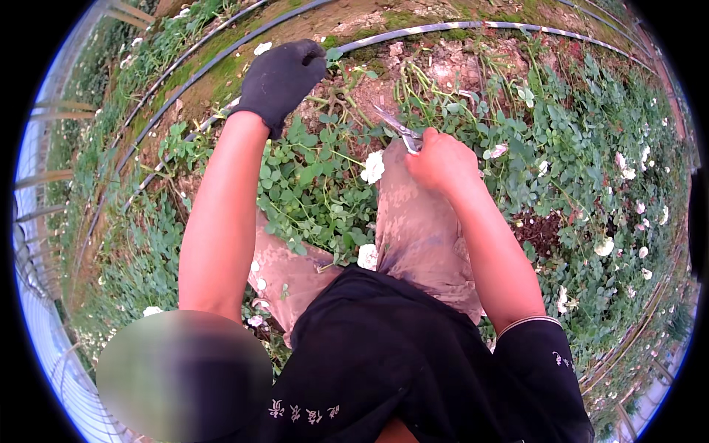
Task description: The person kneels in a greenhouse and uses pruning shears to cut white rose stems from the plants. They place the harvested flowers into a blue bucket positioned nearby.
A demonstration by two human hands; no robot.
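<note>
My left hand wears a dark glove and is curled at the upper middle, over soil by a grey hose; whether its fingers pinch a small leaf or stem there cannot be told. My bare right hand grips metal scissors whose blades point up and left, slightly apart, towards bare rose stems. A white rose on a thin stem lies just left of my right knee. Another white rose is lower, between my thighs. Leafy rose stems spread between my two arms.
Grey hoses curve over mossy soil along the top. Dense rose bushes with pale blooms fill the right side, and more foliage grows at left. Wooden posts stand at the far left edge.
</note>
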